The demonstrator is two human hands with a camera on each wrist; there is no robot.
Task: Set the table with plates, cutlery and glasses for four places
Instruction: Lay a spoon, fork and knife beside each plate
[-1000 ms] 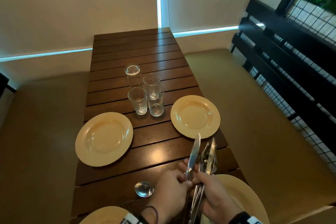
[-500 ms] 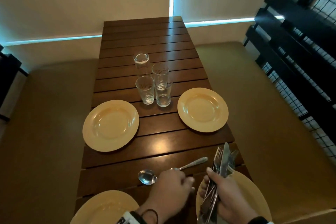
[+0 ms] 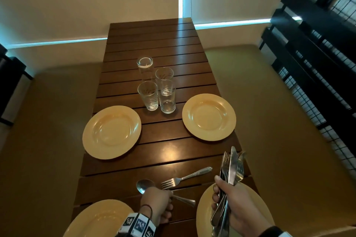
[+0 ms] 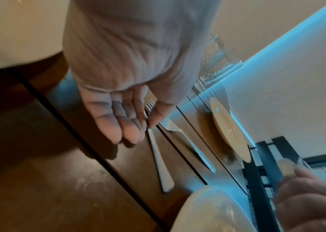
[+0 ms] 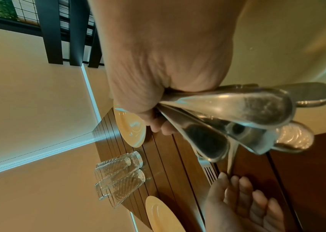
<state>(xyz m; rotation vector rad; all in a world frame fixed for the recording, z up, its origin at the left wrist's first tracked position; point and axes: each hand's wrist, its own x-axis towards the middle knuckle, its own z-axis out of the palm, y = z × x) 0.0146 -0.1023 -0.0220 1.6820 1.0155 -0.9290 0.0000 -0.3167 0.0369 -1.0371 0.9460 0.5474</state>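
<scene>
The right hand (image 3: 234, 205) grips the cutlery bundle (image 3: 231, 169) as stock, while the left hand (image 3: 157, 203), fingers relaxed, lays a spoon (image 3: 144, 185) beside the fork (image 3: 185, 177).

Left hand (image 3: 157, 205) hides the spoon (image 3: 144, 185) handle's middle.

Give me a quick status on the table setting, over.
Left hand open, fingers on a fork lying on the table. Right hand grips the cutlery bundle. Four plates out; glasses clustered mid-table. Nothing in the way.
</scene>
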